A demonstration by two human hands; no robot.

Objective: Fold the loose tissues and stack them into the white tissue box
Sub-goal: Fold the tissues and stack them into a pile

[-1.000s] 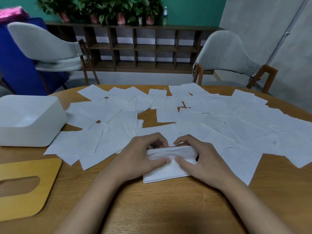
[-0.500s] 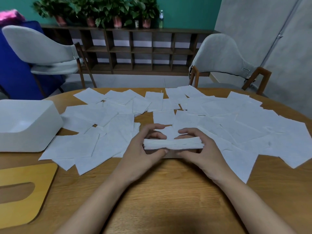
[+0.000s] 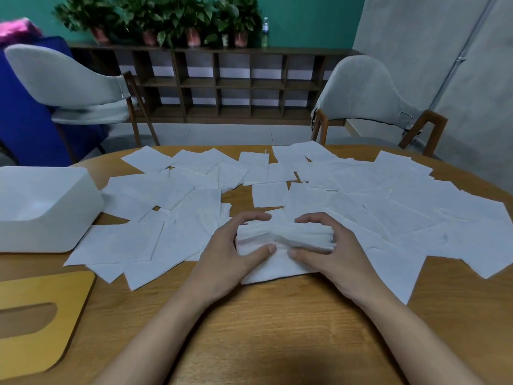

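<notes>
A thick stack of folded white tissues (image 3: 286, 236) is held just above the table near its front middle. My left hand (image 3: 230, 257) grips the stack's left end, thumb in front and fingers curled over the back. My right hand (image 3: 330, 254) grips the right end the same way. A flat tissue (image 3: 277, 269) lies on the table under the stack. Loose white tissues (image 3: 388, 207) cover the table behind and beside my hands. The white tissue box (image 3: 41, 209) stands open at the left edge, its inside looking empty.
A yellow wooden lid with an oval slot (image 3: 36, 320) lies at the front left. The round wooden table (image 3: 263, 329) is bare in front of my hands. Two grey chairs (image 3: 369, 98) stand behind it, before a dark shelf with potted plants.
The stack went from lying flat under my hands to being lifted and squeezed between both hands; it now sits a little lower over the flat tissue.
</notes>
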